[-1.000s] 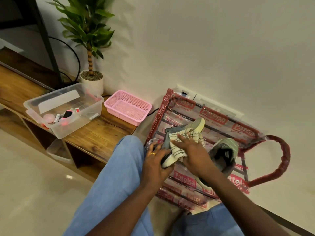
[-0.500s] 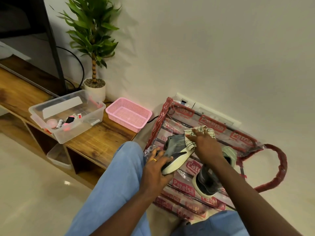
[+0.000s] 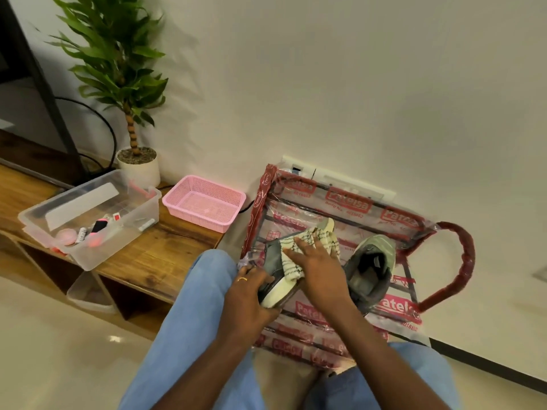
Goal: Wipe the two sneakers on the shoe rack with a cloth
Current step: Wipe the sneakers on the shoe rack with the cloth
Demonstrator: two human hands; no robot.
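One sneaker (image 3: 273,258) is gripped by the left hand (image 3: 251,300), the cloth (image 3: 291,261) pressed onto it by the flat, spread right hand (image 3: 319,266).

Cream wall (image 3: 355,84) is filling the top half, soft even light falling on it, leaf shadows spreading beside the potted plant (image 3: 118,69). Plant's standing in a white pot (image 3: 139,170) at the back of a low wooden bench (image 3: 165,255), left side. Clear plastic box (image 3: 88,208) w/ small bits inside is sitting on top, pink basket (image 3: 204,202) just beside it. Black cable (image 3: 109,134) is looping behind the pot. Another clear tub (image 3: 88,294) is sitting under the bench. Glossy pale floor (image 3: 44,350) is catching a glint. Dark skirting (image 3: 488,368) is running along the btm right, white socket plate (image 3: 340,180) sitting low on the wall.
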